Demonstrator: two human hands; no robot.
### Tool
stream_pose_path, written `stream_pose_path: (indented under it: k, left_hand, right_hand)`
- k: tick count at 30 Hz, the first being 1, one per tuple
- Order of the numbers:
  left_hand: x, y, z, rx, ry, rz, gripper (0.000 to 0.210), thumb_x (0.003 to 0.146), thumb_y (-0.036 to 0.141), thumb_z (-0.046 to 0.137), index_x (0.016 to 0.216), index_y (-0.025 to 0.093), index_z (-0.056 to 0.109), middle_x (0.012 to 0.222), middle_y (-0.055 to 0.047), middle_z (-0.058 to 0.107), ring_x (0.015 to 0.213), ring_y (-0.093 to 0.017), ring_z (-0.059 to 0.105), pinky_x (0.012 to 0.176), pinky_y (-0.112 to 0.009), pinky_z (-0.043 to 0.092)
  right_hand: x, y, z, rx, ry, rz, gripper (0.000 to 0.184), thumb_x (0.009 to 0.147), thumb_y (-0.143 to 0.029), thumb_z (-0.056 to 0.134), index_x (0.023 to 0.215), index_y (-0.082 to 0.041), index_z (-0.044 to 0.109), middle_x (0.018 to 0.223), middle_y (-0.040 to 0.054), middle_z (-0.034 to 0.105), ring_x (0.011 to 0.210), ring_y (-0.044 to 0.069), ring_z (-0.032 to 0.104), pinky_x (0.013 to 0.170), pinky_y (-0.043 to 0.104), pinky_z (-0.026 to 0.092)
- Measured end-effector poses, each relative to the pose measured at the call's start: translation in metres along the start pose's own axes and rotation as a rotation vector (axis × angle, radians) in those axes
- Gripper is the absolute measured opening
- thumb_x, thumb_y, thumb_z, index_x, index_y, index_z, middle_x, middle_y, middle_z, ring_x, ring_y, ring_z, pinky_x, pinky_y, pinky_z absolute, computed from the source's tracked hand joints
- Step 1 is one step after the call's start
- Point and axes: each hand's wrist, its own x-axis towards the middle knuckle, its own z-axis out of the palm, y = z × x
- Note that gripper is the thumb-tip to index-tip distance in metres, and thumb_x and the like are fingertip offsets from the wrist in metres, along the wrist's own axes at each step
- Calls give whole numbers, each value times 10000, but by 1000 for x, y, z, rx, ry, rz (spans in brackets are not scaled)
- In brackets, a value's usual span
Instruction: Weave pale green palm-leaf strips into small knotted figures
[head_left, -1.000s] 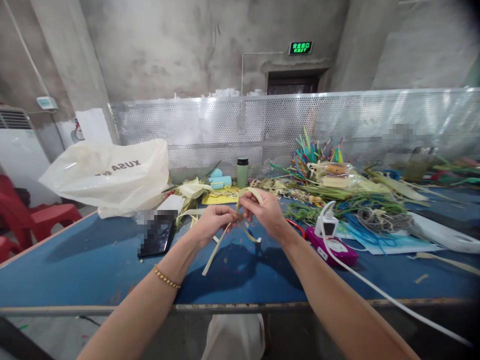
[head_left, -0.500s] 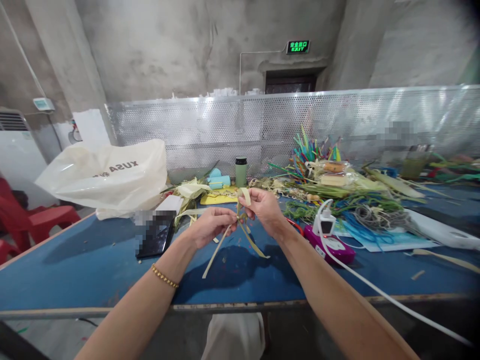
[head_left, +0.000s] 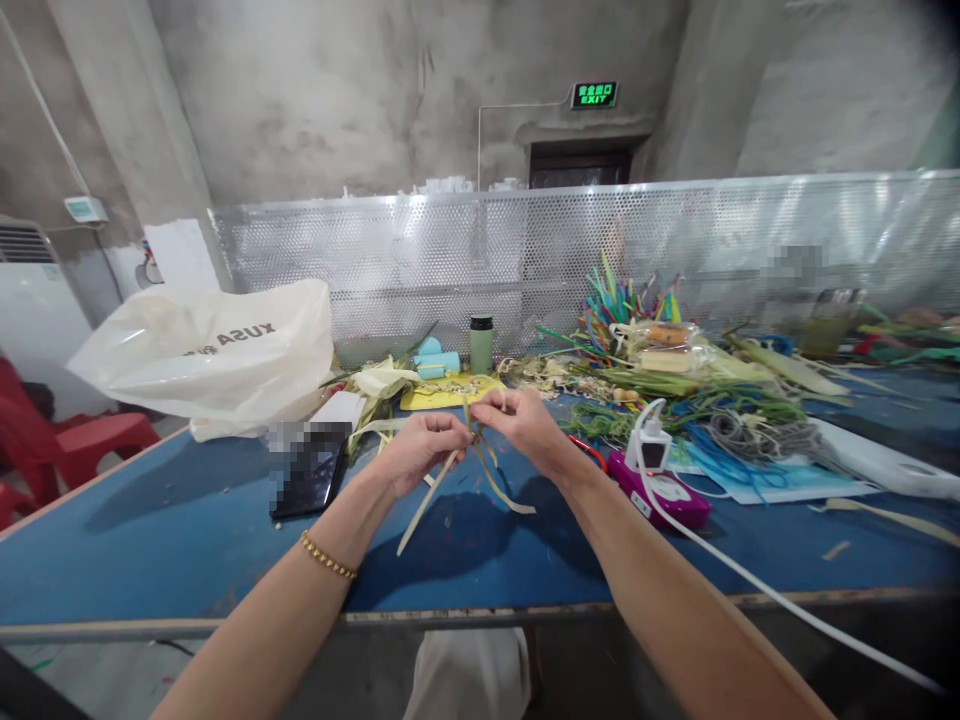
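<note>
Pale yellow-green flat leaf strips (head_left: 427,504) cross and meet between my hands, just above the blue table. My left hand (head_left: 426,446) pinches them near the crossing, thumb and forefinger closed. From the right, my right hand (head_left: 516,418) closes its fingertips on the upper part of the strips. One strip end hangs down to the left, another curves down to the right, and a short end points up between the hands. How the strips are joined at the crossing is partly hidden by my fingers.
On the blue table (head_left: 187,540) lie a dark phone (head_left: 319,475), a white plastic bag (head_left: 210,350) and a purple power strip (head_left: 660,490) with a white cable. Behind are a green bottle (head_left: 481,345), a yellow mat (head_left: 427,398) and heaped fibres and cords (head_left: 750,430).
My right hand has shifted slightly left and down, its fingers now nearer the crossing. The loop that stood by its fingertips no longer shows; a thin end points up instead.
</note>
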Motion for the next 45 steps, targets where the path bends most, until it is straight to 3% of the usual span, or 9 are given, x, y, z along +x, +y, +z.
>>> stream_pose_path:
  k: [4,12,16,21,30,34,40,45]
  left_hand:
    - [2,-1,-2,22,33,19,133,635,220,676,600,130,585,526,11,552,465,-67,445,483,-210,329]
    - [1,-4,-1,183,46,64,146,669,245,653,615,128,583,517,16,542,461,-64,427,466,-204,286]
    - [2,-4,-2,150,12,73,85,666,186,617,614,131,578,514,25,521,459,-63,425,468,-204,285]
    - [1,-3,-2,82,-48,77,56,678,173,606,649,127,589,528,16,527,469,-74,437,485,-218,320]
    - [4,-3,-3,-53,7,121,183,665,250,715,730,112,615,647,6,558,529,-71,499,546,-222,370]
    - [7,-6,-4,-20,69,114,208,630,243,741,721,109,612,619,9,559,498,-64,480,520,-217,344]
    - [8,-8,-1,75,129,159,184,636,242,713,666,116,582,578,20,525,476,-57,423,490,-218,303]
    - [8,-9,2,235,190,193,177,646,244,685,624,129,552,542,35,492,472,-57,381,474,-220,264]
  right_hand:
    - [-2,-4,-1,-15,-85,-3,206,758,-320,601,702,-132,664,657,16,619,616,115,520,606,244,401]
    - [-2,3,2,2,-122,58,140,700,-266,631,700,-128,606,615,-10,558,554,85,463,517,209,363]
    - [-1,6,2,6,-140,31,74,685,-205,600,665,-144,562,570,-41,493,527,72,421,508,202,346]
    - [0,4,0,104,-157,56,91,686,-169,568,762,-139,607,609,-21,552,549,87,481,520,212,368]
    - [2,9,0,172,-87,10,184,748,-284,623,800,-132,714,785,53,691,752,159,609,740,299,465]
    - [2,10,4,109,-40,21,217,744,-309,633,836,-128,709,772,49,684,695,145,594,676,280,465]
    - [1,4,6,-3,45,38,262,716,-385,653,705,-124,647,601,5,586,540,100,479,498,224,370]
    - [3,4,8,-47,103,-32,207,727,-314,624,621,-147,563,555,-28,511,519,83,423,494,215,341]
